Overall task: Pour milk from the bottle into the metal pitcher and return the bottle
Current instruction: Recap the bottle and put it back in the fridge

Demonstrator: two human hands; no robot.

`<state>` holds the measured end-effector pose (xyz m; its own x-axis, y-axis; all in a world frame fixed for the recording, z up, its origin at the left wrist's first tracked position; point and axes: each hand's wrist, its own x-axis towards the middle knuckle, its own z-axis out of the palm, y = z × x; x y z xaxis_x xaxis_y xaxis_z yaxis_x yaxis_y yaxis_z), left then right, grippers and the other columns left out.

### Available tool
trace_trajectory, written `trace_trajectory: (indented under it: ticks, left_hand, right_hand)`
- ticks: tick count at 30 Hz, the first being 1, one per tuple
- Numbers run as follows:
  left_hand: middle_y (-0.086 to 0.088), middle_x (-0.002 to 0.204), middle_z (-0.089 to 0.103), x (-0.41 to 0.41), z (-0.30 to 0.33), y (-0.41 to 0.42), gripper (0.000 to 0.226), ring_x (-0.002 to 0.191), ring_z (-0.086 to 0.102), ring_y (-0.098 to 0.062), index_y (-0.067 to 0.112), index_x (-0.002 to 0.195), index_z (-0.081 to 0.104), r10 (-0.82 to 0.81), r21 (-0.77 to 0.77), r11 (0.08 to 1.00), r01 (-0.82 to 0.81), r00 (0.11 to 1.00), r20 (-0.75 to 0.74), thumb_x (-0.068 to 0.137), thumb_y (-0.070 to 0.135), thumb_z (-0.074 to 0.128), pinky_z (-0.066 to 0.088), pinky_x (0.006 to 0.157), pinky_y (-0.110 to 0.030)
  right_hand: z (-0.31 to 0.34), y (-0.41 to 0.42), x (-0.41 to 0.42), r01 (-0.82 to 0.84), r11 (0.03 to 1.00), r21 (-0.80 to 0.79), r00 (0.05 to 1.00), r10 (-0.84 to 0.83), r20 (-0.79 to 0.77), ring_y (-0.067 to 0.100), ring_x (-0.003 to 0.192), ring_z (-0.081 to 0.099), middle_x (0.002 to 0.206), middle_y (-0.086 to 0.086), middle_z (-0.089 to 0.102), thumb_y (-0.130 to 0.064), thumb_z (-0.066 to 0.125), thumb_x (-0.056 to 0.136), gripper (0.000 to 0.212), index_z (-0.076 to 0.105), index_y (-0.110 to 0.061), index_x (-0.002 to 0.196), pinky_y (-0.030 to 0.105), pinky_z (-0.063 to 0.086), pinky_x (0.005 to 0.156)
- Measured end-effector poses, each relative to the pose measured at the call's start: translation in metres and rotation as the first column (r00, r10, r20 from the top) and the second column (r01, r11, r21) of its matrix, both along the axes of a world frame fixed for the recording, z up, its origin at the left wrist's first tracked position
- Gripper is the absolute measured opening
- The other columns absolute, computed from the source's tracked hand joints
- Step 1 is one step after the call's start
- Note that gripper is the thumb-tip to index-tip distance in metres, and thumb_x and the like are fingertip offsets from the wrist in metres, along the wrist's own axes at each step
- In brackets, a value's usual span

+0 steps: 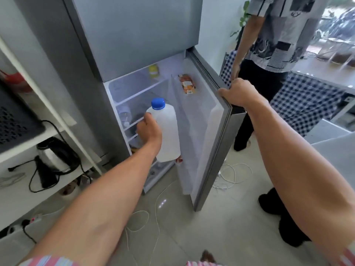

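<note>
Fingers of the left hand are hiding behind one upright milk bottle, gripping it before the open fridge; the right hand is clasping the door edge.

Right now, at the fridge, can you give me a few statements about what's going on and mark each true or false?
1. The left hand holds the milk bottle. True.
2. The bottle's cap is red. False: it is blue.
3. The right hand grips the edge of the open fridge door. True.
4. The bottle's cap is off. False: it is on.
5. An electric kettle stands on the shelf to the left. True.
</note>
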<state>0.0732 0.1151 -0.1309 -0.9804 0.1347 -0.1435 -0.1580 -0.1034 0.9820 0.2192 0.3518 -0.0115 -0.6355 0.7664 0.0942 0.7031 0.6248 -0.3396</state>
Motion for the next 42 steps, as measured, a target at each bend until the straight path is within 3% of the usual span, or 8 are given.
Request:
trace_trajectory:
  ticks: [5,9,14,24,26,30,38,42]
  left_hand:
    - [0.004,0.059,0.064,0.016,-0.012,0.036,0.032,0.054,0.060,-0.015,0.020,0.070,0.057,0.035,0.150,0.987,-0.059,0.986,0.162,0.089,0.043,0.045,0.046,0.052,-0.028]
    - [0.007,0.057,0.068,0.024,-0.026,0.061,0.036,0.057,0.064,-0.016,0.019,0.071,0.062,0.065,0.259,0.952,-0.162,0.936,0.347,0.095,0.041,0.047,0.051,0.059,-0.027]
    - [0.007,0.050,0.061,0.036,-0.043,0.089,0.044,0.054,0.056,-0.018,0.019,0.069,0.059,0.082,0.269,0.932,-0.241,0.866,0.494,0.100,0.046,0.045,0.045,0.060,-0.025]
    - [0.002,0.067,0.064,0.048,-0.101,0.133,0.034,0.067,0.057,-0.024,0.017,0.091,0.067,0.144,0.235,0.915,-0.328,0.809,0.570,0.102,0.038,0.043,0.042,0.051,-0.018]
    - [-0.003,0.078,0.066,0.051,-0.113,0.141,0.042,0.075,0.059,-0.025,0.011,0.107,0.073,0.145,0.206,0.928,-0.311,0.810,0.568,0.101,0.039,0.043,0.047,0.064,-0.026]
    - [-0.004,0.082,0.071,0.058,-0.125,0.153,0.029,0.079,0.067,-0.026,0.019,0.086,0.065,0.149,0.157,0.945,-0.287,0.805,0.574,0.100,0.037,0.047,0.054,0.075,-0.033]
    - [0.012,0.053,0.060,0.070,-0.130,0.170,0.035,0.057,0.055,-0.012,0.023,0.070,0.058,-0.064,0.078,0.997,0.029,0.868,0.492,0.101,0.031,0.043,0.043,0.053,-0.022]
    - [0.003,0.063,0.056,0.071,-0.133,0.174,0.039,0.059,0.048,-0.017,0.021,0.067,0.049,-0.193,-0.064,0.971,0.231,0.913,0.360,0.103,0.027,0.036,0.038,0.054,-0.027]
  right_hand:
    - [-0.013,0.016,0.023,0.080,0.997,0.023,0.994,-0.078,-0.079,0.013,0.059,0.041,0.075,0.000,0.047,-0.047,0.046,0.093,0.038,0.054,-0.010,0.093,0.033,0.035,0.060]
    - [-0.017,0.023,0.030,0.113,0.993,0.047,0.989,-0.108,-0.103,0.026,0.076,0.048,0.091,0.004,0.052,-0.049,0.042,0.096,0.037,0.051,-0.014,0.096,0.036,0.034,0.070]
    - [-0.027,0.022,0.032,0.135,0.978,0.158,0.979,-0.108,-0.171,0.036,0.105,0.056,0.114,0.014,0.061,-0.049,0.045,0.102,0.045,0.058,-0.007,0.111,0.039,0.034,0.075]
    - [-0.034,0.027,0.034,0.137,0.959,0.250,0.972,-0.081,-0.220,0.031,0.100,0.058,0.111,0.010,0.063,-0.049,0.046,0.103,0.044,0.060,-0.008,0.111,0.038,0.033,0.071]
    - [-0.035,0.028,0.034,0.135,0.958,0.254,0.970,-0.076,-0.231,0.030,0.098,0.057,0.111,0.009,0.063,-0.049,0.046,0.103,0.044,0.060,-0.009,0.111,0.037,0.033,0.071]
    - [-0.036,0.031,0.036,0.143,0.960,0.241,0.964,-0.080,-0.254,0.022,0.084,0.046,0.105,0.006,0.062,-0.050,0.047,0.102,0.043,0.060,-0.010,0.108,0.036,0.033,0.069]
    - [-0.034,0.033,0.038,0.151,0.956,0.250,0.964,-0.087,-0.251,0.019,0.082,0.045,0.103,0.005,0.063,-0.050,0.046,0.102,0.044,0.062,-0.010,0.110,0.035,0.034,0.068]
    - [-0.033,0.031,0.038,0.147,0.956,0.253,0.967,-0.085,-0.239,0.023,0.088,0.054,0.106,0.006,0.064,-0.050,0.045,0.102,0.043,0.061,-0.011,0.110,0.036,0.034,0.069]
